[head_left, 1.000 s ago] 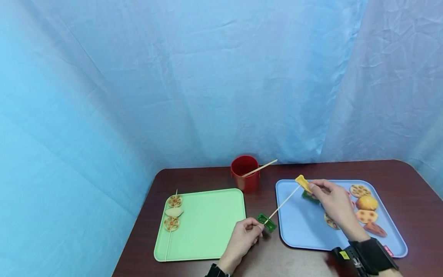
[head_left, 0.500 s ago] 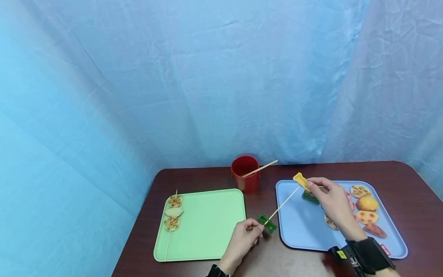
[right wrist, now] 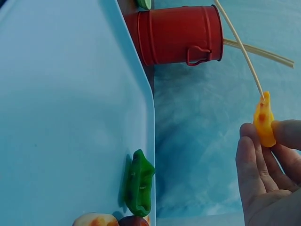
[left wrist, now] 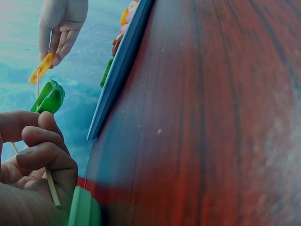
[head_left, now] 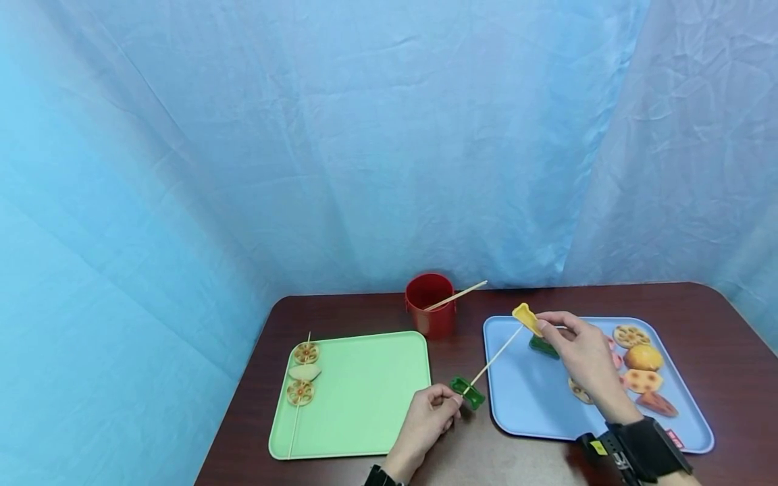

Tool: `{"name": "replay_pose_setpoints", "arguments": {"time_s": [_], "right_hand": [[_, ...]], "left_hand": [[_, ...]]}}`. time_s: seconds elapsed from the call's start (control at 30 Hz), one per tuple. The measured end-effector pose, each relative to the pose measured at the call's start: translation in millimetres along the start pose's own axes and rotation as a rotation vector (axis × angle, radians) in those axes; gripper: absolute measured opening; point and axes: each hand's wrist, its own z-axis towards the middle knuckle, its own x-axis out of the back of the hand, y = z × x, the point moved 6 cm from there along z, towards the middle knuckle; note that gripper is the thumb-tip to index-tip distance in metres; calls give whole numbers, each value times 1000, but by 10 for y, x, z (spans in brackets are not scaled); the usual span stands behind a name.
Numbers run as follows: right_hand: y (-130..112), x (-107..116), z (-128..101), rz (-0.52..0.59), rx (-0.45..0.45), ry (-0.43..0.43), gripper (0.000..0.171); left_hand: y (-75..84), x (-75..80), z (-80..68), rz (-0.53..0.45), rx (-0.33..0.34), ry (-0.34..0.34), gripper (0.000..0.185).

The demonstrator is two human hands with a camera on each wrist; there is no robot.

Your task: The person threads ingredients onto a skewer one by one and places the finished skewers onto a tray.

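Note:
My left hand [head_left: 425, 418] grips a thin wooden skewer [head_left: 498, 354] near its lower end, just below a green pepper piece [head_left: 467, 393] threaded on it. The skewer slants up to the right. At its far end, my right hand [head_left: 586, 361] pinches a curved yellow food piece [head_left: 526, 319] between thumb and fingers. The skewer enters this piece in the right wrist view, and in the left wrist view a thin tip [left wrist: 50, 41] shows beyond the yellow piece. Under the right hand, a second green pepper piece [right wrist: 139, 183] lies on the blue tray [head_left: 529, 418].
More food pieces, including a lotus root slice [head_left: 631, 336] and a yellow lump [head_left: 644, 358], lie along the blue tray's right side. A red bucket [head_left: 431, 317] holding skewers stands behind. On the green tray [head_left: 371, 398] at left rests a filled skewer [head_left: 300, 391].
My right hand has shifted slightly left and up with the yellow food piece. My left hand, the skewer and the green pepper piece have hardly moved.

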Motion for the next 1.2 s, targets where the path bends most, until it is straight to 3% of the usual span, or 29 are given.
{"name": "replay_pose_setpoints", "arguments": {"time_s": [1.2], "right_hand": [[-11, -80, -33, -3, 60, -42, 32]], "left_hand": [[15, -17, -5, -4, 20, -10, 20]]}}
